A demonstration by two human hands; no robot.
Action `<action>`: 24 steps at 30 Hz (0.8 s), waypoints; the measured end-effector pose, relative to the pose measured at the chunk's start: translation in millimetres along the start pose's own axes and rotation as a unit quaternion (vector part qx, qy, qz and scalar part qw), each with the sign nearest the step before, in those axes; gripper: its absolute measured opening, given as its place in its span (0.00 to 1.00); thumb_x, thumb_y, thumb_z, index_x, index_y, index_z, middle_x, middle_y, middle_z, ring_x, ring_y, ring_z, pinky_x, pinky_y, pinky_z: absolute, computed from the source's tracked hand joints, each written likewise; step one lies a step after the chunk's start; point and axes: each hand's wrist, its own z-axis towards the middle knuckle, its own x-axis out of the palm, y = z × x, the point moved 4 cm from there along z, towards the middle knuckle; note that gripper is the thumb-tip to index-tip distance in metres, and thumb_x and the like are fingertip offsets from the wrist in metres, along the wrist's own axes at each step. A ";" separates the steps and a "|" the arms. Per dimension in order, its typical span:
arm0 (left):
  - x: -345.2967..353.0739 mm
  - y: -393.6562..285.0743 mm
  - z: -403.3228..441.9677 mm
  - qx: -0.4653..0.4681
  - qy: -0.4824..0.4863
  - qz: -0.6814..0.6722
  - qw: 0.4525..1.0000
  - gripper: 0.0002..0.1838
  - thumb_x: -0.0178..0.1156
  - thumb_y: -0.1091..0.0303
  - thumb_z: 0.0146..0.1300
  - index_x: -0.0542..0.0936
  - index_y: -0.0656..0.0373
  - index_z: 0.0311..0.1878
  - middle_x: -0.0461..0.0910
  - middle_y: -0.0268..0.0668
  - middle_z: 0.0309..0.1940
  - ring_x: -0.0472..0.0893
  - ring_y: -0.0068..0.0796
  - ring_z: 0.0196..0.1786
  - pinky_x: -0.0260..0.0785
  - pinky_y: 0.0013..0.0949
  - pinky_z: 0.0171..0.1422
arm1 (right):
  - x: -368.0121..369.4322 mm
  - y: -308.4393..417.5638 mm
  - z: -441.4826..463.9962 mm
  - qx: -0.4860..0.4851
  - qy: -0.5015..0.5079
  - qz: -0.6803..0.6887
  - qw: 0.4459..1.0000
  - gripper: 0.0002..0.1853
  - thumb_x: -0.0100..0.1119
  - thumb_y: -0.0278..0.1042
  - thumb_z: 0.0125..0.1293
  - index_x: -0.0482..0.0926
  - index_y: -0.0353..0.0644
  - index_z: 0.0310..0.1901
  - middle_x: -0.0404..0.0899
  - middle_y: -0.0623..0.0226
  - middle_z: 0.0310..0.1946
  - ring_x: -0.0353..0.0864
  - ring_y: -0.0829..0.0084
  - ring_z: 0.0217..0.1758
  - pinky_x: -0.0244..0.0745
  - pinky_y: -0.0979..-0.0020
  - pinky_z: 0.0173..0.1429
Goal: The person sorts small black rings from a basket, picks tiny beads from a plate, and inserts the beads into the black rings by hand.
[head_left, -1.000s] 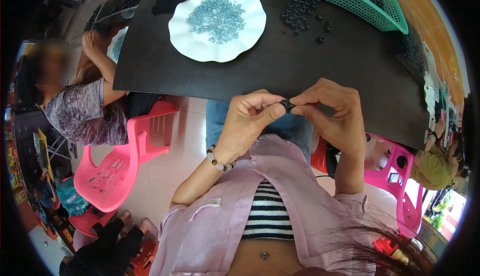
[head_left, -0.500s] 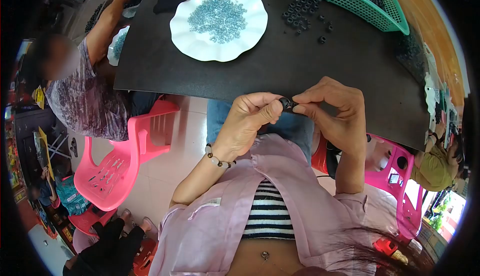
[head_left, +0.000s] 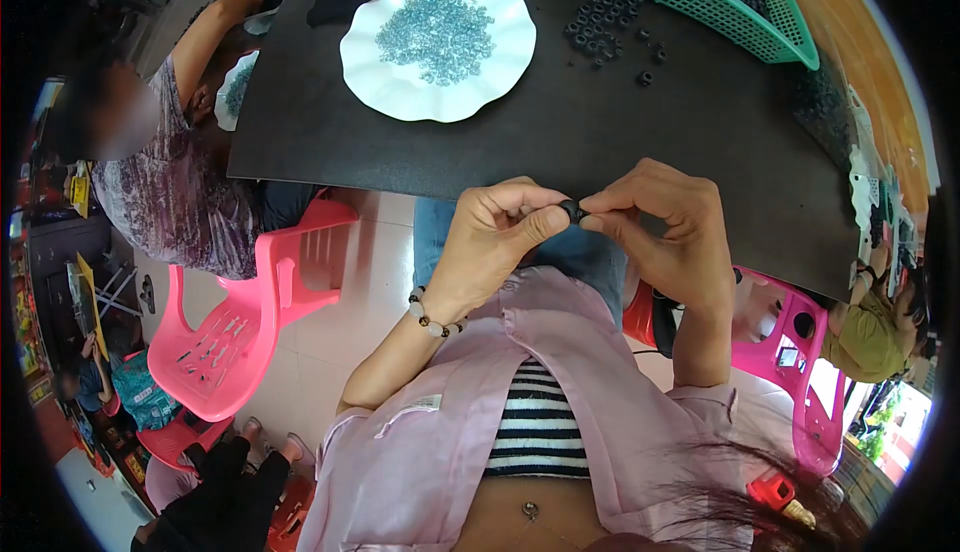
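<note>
Between thumb and index finger, my left hand (head_left: 508,234) pinches a small round black part (head_left: 572,211) just over the table's near edge. My right hand (head_left: 668,227) is closed too, its thumb and index fingertips meeting at the right side of that part. Whatever sits between the right fingertips is too small to make out. Beyond the hands, a white wavy-rimmed plate (head_left: 375,92) carries a heap of small clear bluish pieces (head_left: 436,37). Loose black ring-like parts (head_left: 605,27) lie scattered on the dark table to the right of the plate.
A green basket (head_left: 720,20) full of black parts stands at the table's (head_left: 400,157) far right. On the left a person (head_left: 180,182) sits by a pink chair (head_left: 235,342), with another plate (head_left: 226,102) nearby. A pink stool (head_left: 800,352) is at right.
The black part has turned a little between my fingers, so its open face shows less. Both hands have shifted only slightly. The person at left has moved an arm and leaned a bit.
</note>
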 end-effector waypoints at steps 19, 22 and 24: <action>-5.1 -11.1 5.3 -0.026 0.047 0.064 0.997 0.09 0.66 0.71 0.60 0.84 0.66 0.40 0.72 0.24 0.27 0.66 0.09 0.27 0.57 0.17 0.29 | 6.6 -17.2 9.2 0.103 0.083 0.164 0.978 0.12 0.69 0.19 0.45 0.84 0.36 0.36 0.79 0.69 0.29 0.75 0.79 0.30 0.68 0.78 0.35; -7.1 -15.2 6.2 -0.055 0.071 0.079 0.993 0.09 0.66 0.71 0.60 0.84 0.65 0.40 0.73 0.23 0.27 0.65 0.09 0.27 0.56 0.17 0.28 | 8.9 -8.3 17.6 0.039 0.080 0.150 0.985 0.16 0.71 0.24 0.47 0.85 0.38 0.41 0.78 0.70 0.30 0.73 0.79 0.34 0.66 0.78 0.38; -6.5 -15.8 7.9 -0.058 0.078 0.057 0.994 0.08 0.66 0.71 0.60 0.84 0.65 0.40 0.73 0.23 0.26 0.65 0.09 0.27 0.56 0.17 0.28 | 13.5 -17.8 16.4 0.017 0.113 0.176 0.978 0.18 0.71 0.28 0.47 0.85 0.39 0.43 0.78 0.69 0.32 0.72 0.77 0.35 0.66 0.77 0.40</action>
